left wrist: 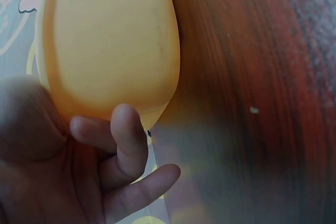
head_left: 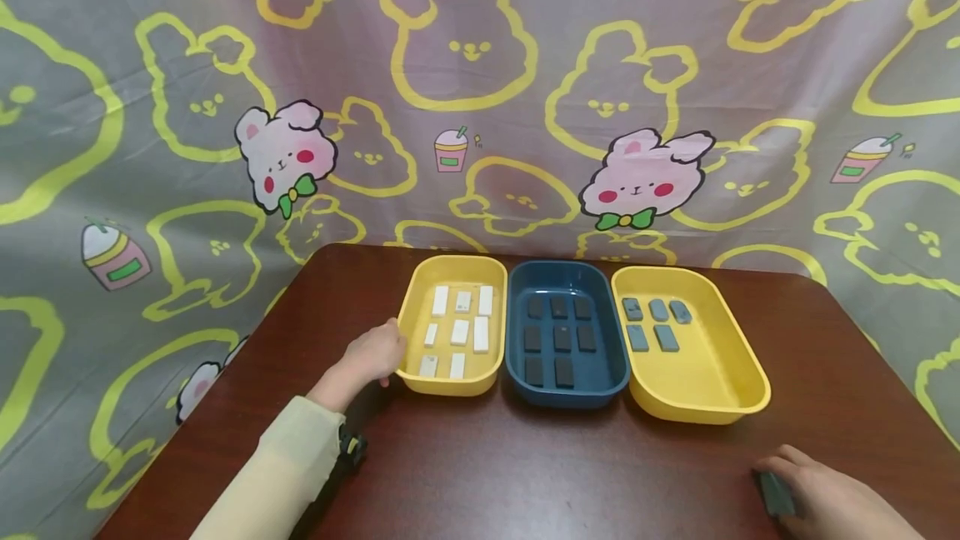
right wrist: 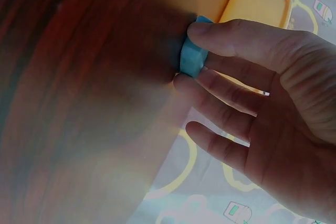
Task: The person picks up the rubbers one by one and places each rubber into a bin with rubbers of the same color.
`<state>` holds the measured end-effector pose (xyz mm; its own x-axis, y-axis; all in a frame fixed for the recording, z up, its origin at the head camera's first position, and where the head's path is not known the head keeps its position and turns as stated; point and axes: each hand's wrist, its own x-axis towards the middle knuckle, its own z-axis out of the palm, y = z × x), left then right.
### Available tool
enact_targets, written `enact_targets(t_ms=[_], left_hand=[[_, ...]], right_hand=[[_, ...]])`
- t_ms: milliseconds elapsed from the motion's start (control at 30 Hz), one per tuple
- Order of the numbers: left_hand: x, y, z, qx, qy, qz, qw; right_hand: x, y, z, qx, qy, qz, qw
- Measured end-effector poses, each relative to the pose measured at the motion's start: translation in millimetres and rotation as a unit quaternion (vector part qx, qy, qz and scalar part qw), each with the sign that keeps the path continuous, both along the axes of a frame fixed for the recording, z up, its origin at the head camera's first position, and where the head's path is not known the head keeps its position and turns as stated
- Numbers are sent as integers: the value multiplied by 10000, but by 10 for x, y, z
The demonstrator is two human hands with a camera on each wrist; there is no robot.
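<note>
My left hand (head_left: 375,351) grips the left side of a yellow tray (head_left: 491,373) that has several small white blocks (head_left: 460,332) laid out in rows inside it. The left wrist view shows the thumb up at the rim and the fingers (left wrist: 128,140) bent against the outer wall. Over the front right of the table, my right hand (head_left: 821,494) holds a small blue-green block (right wrist: 193,56), pinched between thumb and fingers. A second yellow tray (head_left: 720,369) stands nearest to that hand, with several blue-grey blocks (head_left: 665,337) toward its left side.
Between the yellow trays stands a dark blue tray (head_left: 568,397), holding several dark blocks (head_left: 562,338). The trays sit side by side on a dark brown wooden table (head_left: 540,473). Behind the table hangs a patterned curtain (head_left: 517,215).
</note>
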<state>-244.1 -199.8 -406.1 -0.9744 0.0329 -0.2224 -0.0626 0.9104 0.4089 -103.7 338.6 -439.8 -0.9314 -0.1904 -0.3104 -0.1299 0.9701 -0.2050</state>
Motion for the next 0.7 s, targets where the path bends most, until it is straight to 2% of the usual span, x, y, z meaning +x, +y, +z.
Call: enact_targets(t_ms=[167, 300, 467, 600, 700], left_hand=[[12, 4, 12, -2, -43, 29, 10000], [-13, 23, 0, 42, -97, 84, 9999], [-39, 13, 11, 90, -73, -97, 9999], [-53, -53, 86, 89, -128, -304, 9994], [-84, -92, 191, -141, 47, -319, 9994]], right_hand=[[-32, 108, 16, 51, 192, -86, 9998], [-61, 209, 96, 83, 270, -188, 9994], [-58, 348, 225, 361, 1256, 47, 9914], [-142, 408, 377, 487, 1531, 2, 9870], [-228, 435, 529, 470, 1643, -40, 9853]])
